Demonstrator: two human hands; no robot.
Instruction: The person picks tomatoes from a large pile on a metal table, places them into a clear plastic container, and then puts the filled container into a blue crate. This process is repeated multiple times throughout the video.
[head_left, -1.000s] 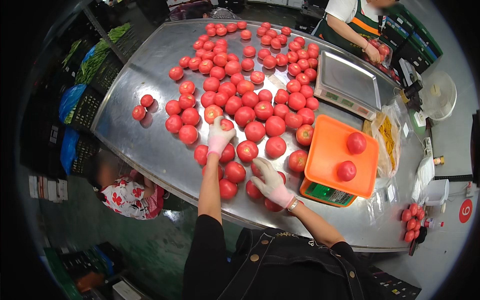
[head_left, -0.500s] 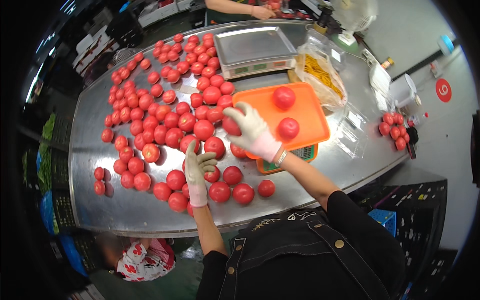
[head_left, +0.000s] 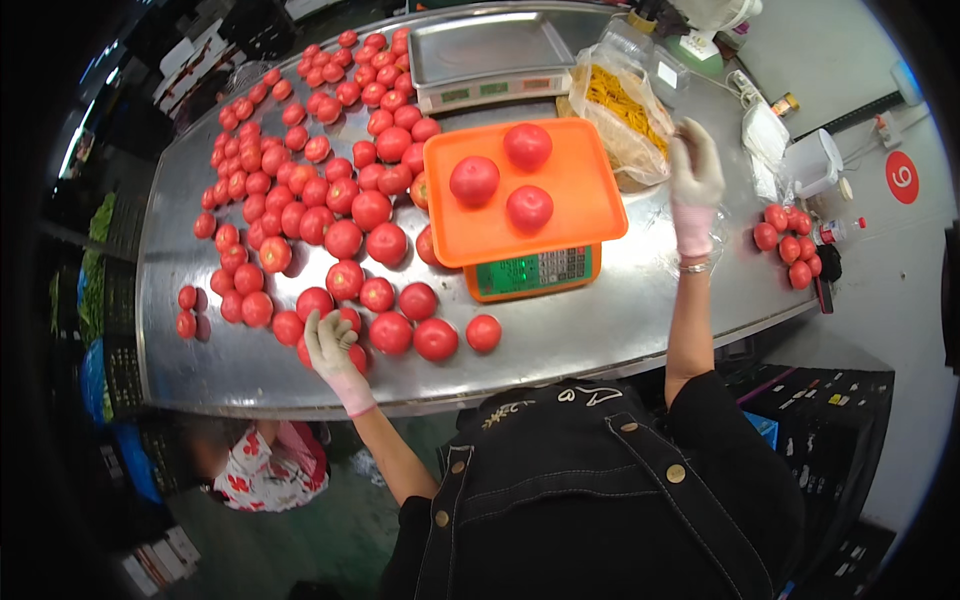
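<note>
Three red tomatoes [head_left: 529, 208] sit on the orange tray [head_left: 455, 240] of a small scale with a green display [head_left: 520, 272]. My right hand [head_left: 697, 180], in a pale glove, is to the right of the tray with its fingers up and apart. No object shows in it. It is beside a clear bag of yellow strips [head_left: 628, 110], above thin clear plastic on the table. My left hand [head_left: 335, 355], also gloved, rests its spread fingers over tomatoes [head_left: 315, 302] near the front edge. Its fingers partly cover the tomatoes beneath, and none is visibly gripped.
Many loose tomatoes [head_left: 343, 239] cover the left of the metal table [head_left: 230, 375]. A larger silver scale [head_left: 490, 50] stands behind the orange one. At the right edge lies a cluster of tomatoes [head_left: 790, 247] beside a bottle. A person in a flowered top [head_left: 265, 470] is at lower left.
My right hand has set a third tomato on the tray, let go and swung right, past the yellow strips. My left hand has shifted left and nearer the front edge. The view has tilted.
</note>
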